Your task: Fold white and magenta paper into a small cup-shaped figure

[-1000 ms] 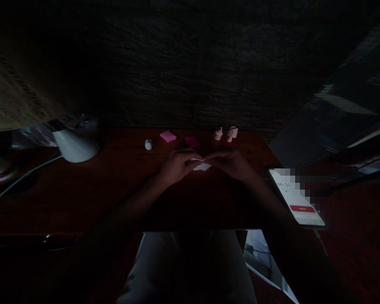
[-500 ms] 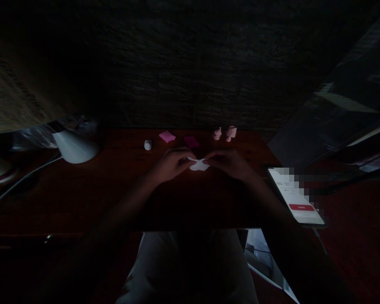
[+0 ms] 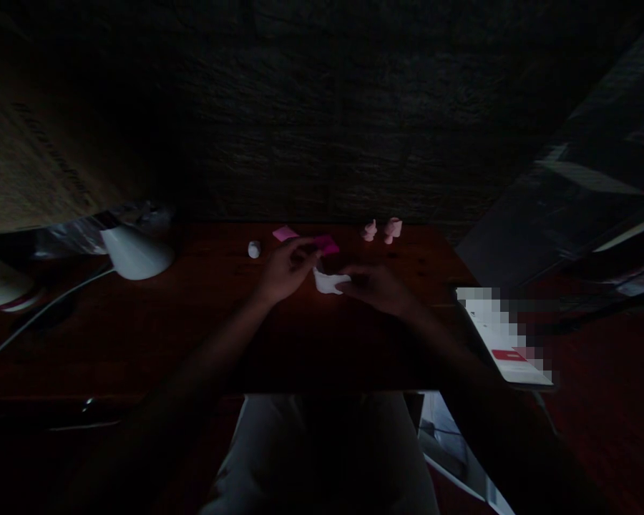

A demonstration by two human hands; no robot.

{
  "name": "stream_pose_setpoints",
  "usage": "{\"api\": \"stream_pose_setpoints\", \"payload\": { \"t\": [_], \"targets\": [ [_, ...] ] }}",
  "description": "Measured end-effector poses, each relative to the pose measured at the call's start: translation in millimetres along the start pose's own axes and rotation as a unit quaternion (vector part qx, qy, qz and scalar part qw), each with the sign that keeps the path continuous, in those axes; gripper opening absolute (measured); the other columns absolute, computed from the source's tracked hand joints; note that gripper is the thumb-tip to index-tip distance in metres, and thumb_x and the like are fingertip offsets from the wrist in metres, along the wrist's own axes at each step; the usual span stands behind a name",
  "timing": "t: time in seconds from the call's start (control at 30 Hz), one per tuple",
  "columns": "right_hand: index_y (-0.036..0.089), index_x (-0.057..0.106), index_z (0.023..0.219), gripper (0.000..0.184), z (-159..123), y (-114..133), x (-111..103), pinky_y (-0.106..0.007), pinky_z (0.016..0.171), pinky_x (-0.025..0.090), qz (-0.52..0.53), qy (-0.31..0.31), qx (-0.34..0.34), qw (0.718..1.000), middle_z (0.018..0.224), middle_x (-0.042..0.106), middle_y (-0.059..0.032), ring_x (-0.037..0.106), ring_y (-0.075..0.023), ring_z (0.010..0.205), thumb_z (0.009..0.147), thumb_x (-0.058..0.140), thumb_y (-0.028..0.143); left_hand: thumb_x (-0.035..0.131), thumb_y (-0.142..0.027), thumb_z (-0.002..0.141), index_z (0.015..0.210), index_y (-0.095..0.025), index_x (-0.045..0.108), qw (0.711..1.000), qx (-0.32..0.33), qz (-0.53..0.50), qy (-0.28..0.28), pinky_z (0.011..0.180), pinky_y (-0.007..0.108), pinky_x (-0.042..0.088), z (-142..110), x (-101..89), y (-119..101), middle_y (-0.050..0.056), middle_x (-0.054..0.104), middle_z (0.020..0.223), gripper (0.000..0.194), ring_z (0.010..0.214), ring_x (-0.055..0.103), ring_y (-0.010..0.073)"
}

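Observation:
Over the dim wooden table, a flat, soft white piece that looks like modelling clay [image 3: 328,282] is stretched between my hands. My left hand [image 3: 288,270] pinches its upper left corner with thumb and fingers. At the opposite edge, my right hand [image 3: 378,287] grips the piece between thumb and fingertips. Just beyond lie a magenta packet [image 3: 326,244] and a lighter pink packet [image 3: 284,234], the latter partly behind my left hand. A small white ball [image 3: 254,249] sits to their left. Two small pale pink shaped pieces [image 3: 369,229] stand at the back right.
A lit phone [image 3: 507,343] lies at the table's right edge. On the left are a white cone-shaped object [image 3: 137,250], a white cable [image 3: 48,312], a pale cup-like object [image 3: 0,282] and a cardboard box [image 3: 26,164]. A dark brick wall [image 3: 322,129] rises behind.
The white piece has turned and shifted slightly left, its left corner now raised. My left hand has moved up towards the packets and my right hand a little lower. The view has shifted slightly.

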State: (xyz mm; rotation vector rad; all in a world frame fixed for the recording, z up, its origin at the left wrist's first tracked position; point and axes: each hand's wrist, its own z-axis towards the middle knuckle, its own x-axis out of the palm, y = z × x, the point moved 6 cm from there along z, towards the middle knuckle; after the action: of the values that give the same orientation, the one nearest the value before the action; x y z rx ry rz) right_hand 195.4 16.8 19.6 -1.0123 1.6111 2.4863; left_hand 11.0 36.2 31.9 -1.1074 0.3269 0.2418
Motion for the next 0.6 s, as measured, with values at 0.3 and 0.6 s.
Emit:
{"api": "stream_pose_setpoints", "payload": {
  "t": [0.3, 0.6],
  "targets": [
    [0.022, 0.075, 0.106, 0.022, 2.3, 4.4, 9.0, -0.033, 0.087, 0.051, -0.021, 0.004, -0.016, 1.000, 0.106, 0.078, -0.0034, 0.071, -0.0193, 0.092, 0.087, 0.065, 0.025, 0.073, -0.027, 0.082, 0.123, -0.013, 0.062, 0.986, -0.094, -0.135, 0.026, 0.099, 0.044, 0.053, 0.2, 8.9, 12.0, 0.016, 0.073, 0.121, 0.045, 0.110, 0.070, 0.0257],
    [0.021, 0.076, 0.105, 0.023, 4.5, -3.8, 9.5, -0.034, 0.090, 0.051, 0.029, 0.012, -0.003, 1.000, 0.105, 0.078, -0.0036, 0.071, -0.0197, 0.094, 0.084, 0.067, 0.023, 0.063, -0.029, 0.088, 0.115, -0.014, 0.069, 0.987, -0.028, -0.103, 0.121, 0.098, 0.039, 0.052, -1.0, 21.7, -1.6, 0.013, 0.072, 0.122, 0.031, 0.110, 0.068, 0.0236]
  ]
}}
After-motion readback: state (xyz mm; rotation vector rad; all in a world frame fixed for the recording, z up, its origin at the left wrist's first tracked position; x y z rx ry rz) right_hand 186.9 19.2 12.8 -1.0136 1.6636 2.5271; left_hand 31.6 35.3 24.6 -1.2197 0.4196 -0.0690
